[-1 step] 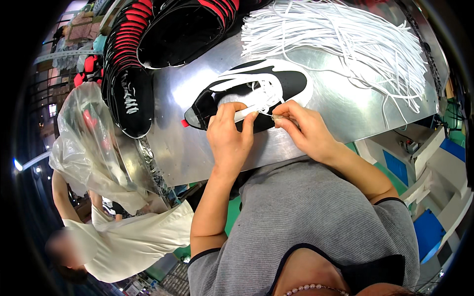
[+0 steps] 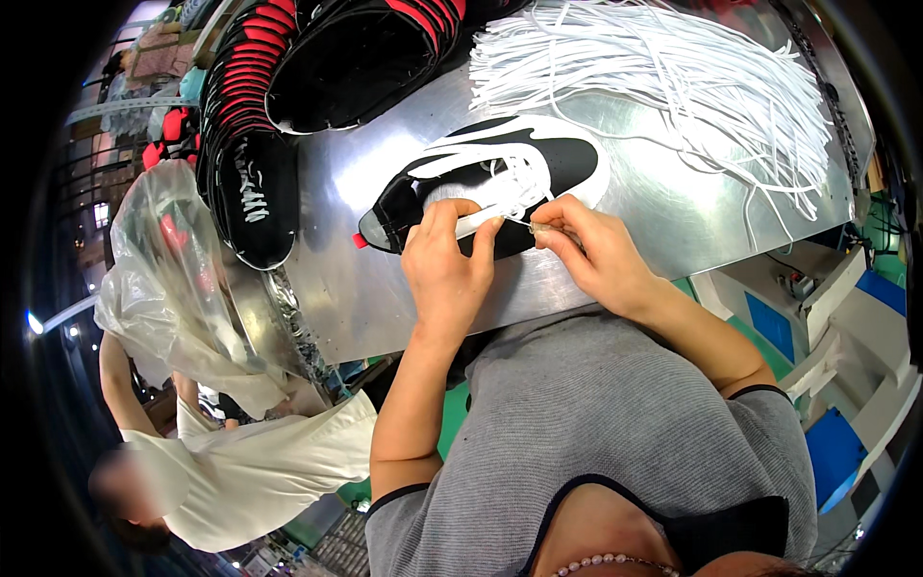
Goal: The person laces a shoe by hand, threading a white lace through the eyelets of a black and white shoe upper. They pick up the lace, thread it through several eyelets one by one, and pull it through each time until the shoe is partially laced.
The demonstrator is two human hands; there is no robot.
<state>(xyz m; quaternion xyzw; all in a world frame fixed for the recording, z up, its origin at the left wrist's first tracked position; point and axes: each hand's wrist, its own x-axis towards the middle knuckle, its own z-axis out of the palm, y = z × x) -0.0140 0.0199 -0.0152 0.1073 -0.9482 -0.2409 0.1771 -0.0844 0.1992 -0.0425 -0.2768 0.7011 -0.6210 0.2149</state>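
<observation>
**A:** Any tips on this bit? The black and white shoe upper (image 2: 483, 152) is lying on the metal table (image 2: 365, 303), right in front of the person, toe off to the right. The left hand (image 2: 447, 255) is closed on the near edge of the opening, fingers over it and thumb outside. The right hand (image 2: 601, 255) has thumb and forefinger pinched on what looks like the end of the white lace (image 2: 524, 183).

**B:** Looks like threading to me. I'd keep that left grip firm so the edge doesn't fold, and pinch the lace right by its tip so it goes in straight. Pull it through flat, no twist, and match the tension across the rows. Can't see the eyelet itself though, fingers are in the way.

**A:** Anything different from the earlier frame?

**B:** Barely lol. Both hands are in the same pose, same pinch, and the upper hasn't budged. The lace pile (image 2: 644, 87) beyond it matches too. Only thing I'd flag is the white zigzag on the stacked uppers (image 2: 255, 188) at left, which looks slightly different.
</observation>
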